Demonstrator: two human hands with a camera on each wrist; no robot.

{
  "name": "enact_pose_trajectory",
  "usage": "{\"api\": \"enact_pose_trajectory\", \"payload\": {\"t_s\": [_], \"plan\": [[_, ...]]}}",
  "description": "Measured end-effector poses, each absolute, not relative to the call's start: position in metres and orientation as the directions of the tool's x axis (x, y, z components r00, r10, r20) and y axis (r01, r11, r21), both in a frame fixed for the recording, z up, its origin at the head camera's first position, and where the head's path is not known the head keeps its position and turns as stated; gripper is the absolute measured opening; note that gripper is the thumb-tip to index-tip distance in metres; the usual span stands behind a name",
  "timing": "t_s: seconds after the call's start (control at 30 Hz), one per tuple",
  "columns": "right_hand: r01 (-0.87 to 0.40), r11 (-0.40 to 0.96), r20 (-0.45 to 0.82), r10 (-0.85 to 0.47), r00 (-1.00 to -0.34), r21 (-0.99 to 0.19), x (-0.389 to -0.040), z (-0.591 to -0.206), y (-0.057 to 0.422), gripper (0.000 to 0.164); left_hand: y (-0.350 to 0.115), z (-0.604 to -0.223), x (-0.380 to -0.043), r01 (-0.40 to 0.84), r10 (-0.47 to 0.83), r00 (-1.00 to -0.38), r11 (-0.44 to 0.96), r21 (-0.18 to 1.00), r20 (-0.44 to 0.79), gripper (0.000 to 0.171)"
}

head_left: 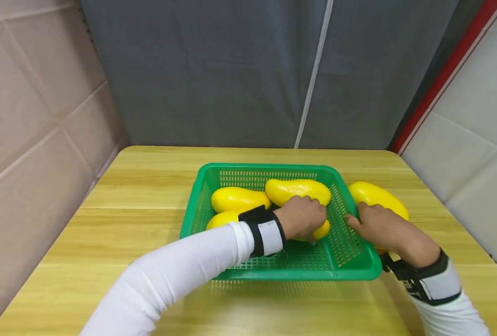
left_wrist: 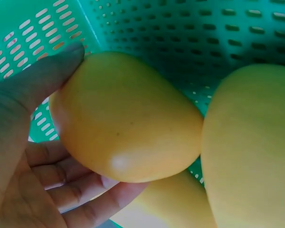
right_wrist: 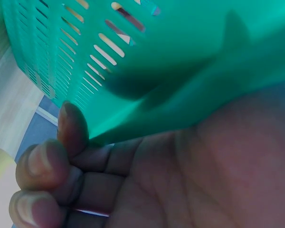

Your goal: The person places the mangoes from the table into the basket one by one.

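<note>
In the head view a green plastic basket with slotted walls holds several yellow mangoes, among them one at the back and another at the left. My left hand reaches inside and grips a mango, thumb on one side and fingers beneath. Most of that mango is hidden from above by the hand. At the basket's right side, my right hand holds the rim. The right wrist view shows its bent fingers by the green wall.
Outside the basket, a yellow mango lies on the wooden table, just beyond my right hand. Grey cloth hangs behind the table. Pale quilted panels flank it, the right one edged in red.
</note>
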State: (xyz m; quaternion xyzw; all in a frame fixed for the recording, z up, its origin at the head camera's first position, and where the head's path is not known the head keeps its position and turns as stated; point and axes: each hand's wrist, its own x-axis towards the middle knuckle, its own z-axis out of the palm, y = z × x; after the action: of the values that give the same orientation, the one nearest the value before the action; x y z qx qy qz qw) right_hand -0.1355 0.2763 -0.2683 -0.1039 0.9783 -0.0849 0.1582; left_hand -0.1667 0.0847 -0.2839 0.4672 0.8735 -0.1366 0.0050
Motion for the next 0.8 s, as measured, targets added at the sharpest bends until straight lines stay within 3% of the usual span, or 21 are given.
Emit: {"api": "enact_pose_trajectory", "payload": {"t_s": [0.43, 0.8], "plan": [[-0.184, 0.961, -0.274, -0.238, -0.932, -0.208, -0.1356, -0.269, 0.2746, 0.052, 0.0842, -0.2925, -0.1648, 0.813, 0.824, -0.552, 0.498, -0.301, -0.128, 0.057], [-0.183, 0.963, -0.271, -0.234, -0.934, -0.199, -0.1349, -0.2697, 0.2741, 0.05, 0.0831, -0.2951, -0.1667, 0.804, 0.83, -0.548, 0.488, -0.34, -0.104, 0.049]]}}
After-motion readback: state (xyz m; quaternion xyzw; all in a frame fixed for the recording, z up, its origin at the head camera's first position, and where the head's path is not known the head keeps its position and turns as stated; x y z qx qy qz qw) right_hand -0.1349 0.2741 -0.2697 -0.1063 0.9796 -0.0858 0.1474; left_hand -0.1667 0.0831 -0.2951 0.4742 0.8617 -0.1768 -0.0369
